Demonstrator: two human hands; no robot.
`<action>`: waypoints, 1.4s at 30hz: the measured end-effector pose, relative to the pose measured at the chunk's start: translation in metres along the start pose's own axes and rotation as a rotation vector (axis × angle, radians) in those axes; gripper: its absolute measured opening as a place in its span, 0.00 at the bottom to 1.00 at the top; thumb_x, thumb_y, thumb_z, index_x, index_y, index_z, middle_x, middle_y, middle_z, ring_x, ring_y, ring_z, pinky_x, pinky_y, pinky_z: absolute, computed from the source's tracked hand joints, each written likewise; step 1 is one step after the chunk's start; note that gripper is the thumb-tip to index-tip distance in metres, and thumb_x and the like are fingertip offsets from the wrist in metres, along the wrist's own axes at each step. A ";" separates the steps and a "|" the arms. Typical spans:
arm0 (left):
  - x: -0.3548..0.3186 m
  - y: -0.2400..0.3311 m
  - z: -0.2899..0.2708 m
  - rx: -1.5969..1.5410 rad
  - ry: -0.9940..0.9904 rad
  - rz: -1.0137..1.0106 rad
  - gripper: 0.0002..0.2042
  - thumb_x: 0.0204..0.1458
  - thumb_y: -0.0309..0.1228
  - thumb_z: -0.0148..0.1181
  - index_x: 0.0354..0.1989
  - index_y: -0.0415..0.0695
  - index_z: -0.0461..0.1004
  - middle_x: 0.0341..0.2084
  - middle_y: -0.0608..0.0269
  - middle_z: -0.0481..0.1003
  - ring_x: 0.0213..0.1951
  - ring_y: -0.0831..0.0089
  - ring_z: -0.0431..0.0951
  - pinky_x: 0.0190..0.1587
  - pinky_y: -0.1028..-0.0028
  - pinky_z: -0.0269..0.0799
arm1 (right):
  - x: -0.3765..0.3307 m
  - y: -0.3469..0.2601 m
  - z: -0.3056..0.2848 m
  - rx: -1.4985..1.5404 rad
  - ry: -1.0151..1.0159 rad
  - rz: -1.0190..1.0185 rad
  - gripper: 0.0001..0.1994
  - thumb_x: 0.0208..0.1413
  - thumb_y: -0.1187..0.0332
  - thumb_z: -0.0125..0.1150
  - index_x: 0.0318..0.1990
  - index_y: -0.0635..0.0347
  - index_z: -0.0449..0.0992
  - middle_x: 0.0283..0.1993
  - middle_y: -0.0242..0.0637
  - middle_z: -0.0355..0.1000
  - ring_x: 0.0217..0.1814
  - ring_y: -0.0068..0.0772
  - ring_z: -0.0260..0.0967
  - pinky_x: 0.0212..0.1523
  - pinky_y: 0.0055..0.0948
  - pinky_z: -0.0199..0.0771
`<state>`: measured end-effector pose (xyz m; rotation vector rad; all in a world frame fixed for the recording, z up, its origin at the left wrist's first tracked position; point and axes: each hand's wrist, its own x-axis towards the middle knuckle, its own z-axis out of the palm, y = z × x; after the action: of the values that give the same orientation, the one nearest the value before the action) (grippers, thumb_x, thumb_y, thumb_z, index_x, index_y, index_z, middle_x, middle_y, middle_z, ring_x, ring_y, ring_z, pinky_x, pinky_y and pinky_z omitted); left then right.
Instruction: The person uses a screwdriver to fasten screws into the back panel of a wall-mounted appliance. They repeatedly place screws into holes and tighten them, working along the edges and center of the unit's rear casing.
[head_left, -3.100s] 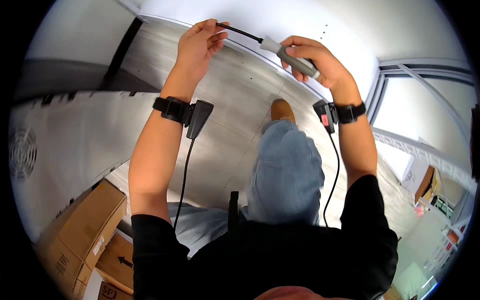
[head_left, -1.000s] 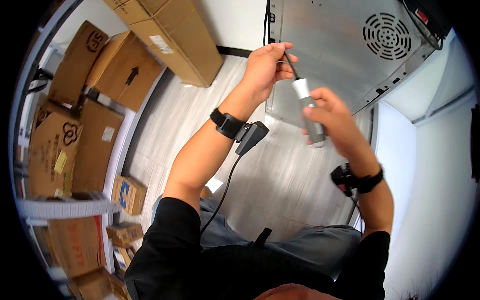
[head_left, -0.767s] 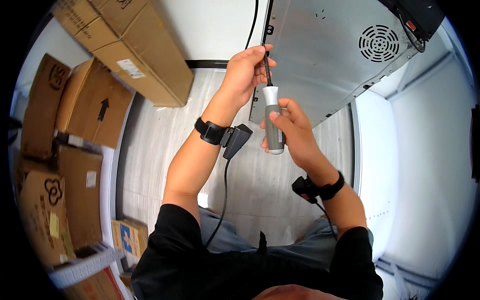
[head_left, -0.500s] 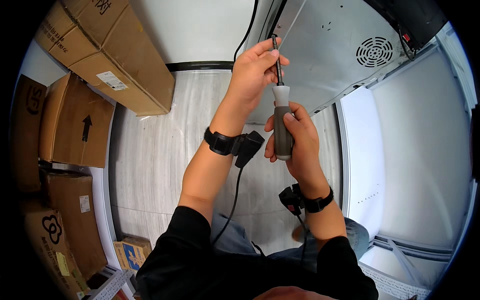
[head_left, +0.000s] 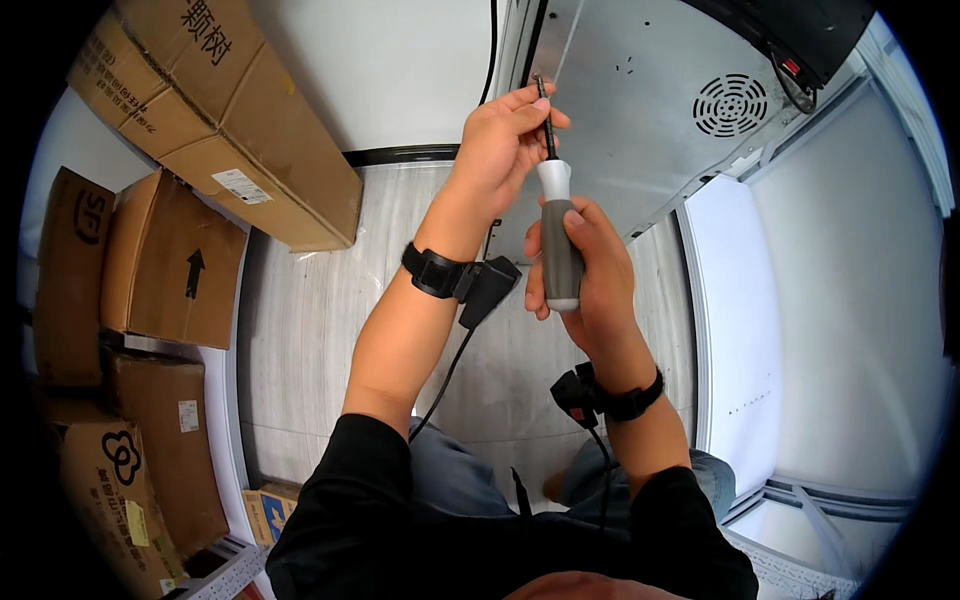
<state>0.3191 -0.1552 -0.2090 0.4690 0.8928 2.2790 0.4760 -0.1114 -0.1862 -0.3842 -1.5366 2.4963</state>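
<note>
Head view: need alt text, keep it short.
A person's right hand grips the grey handle of a screwdriver while the left hand pinches its dark shaft, tip up against the edge of a grey metal panel with a round vent. Both wrists wear black strapped devices with cables; cardboard boxes are stacked at left.

Bright, even indoor light, no hard shadows. Soft sheen on the grey sheet-metal panel (head_left: 640,130); near-blown white on the pale wall surface (head_left: 860,300) at right. Sharp centre; strong fisheye bending and black vignette at the rim.
</note>
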 end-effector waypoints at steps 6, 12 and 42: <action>0.001 0.002 0.002 0.034 -0.009 -0.008 0.13 0.58 0.28 0.51 0.49 0.34 0.68 0.29 0.61 0.74 0.26 0.79 0.71 0.31 0.80 0.69 | -0.001 0.002 -0.006 0.001 -0.041 -0.041 0.13 0.62 0.63 0.39 0.46 0.64 0.59 0.31 0.41 0.68 0.15 0.31 0.67 0.13 0.27 0.65; -0.001 0.003 0.007 0.105 0.000 -0.017 0.13 0.58 0.28 0.51 0.48 0.35 0.68 0.29 0.62 0.75 0.26 0.80 0.71 0.32 0.80 0.69 | -0.004 0.000 -0.009 0.079 -0.040 -0.006 0.15 0.62 0.61 0.38 0.48 0.64 0.59 0.30 0.41 0.68 0.15 0.32 0.67 0.13 0.27 0.63; -0.003 0.014 0.026 0.699 0.147 -0.076 0.16 0.51 0.27 0.61 0.48 0.35 0.70 0.24 0.66 0.74 0.22 0.79 0.74 0.25 0.79 0.71 | 0.012 0.033 -0.034 -0.054 -0.088 0.058 0.22 0.55 0.65 0.56 0.53 0.65 0.58 0.36 0.41 0.66 0.27 0.29 0.70 0.25 0.28 0.74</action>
<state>0.3287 -0.1531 -0.1809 0.5493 1.7571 1.9000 0.4746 -0.0942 -0.2314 -0.3354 -1.6513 2.5516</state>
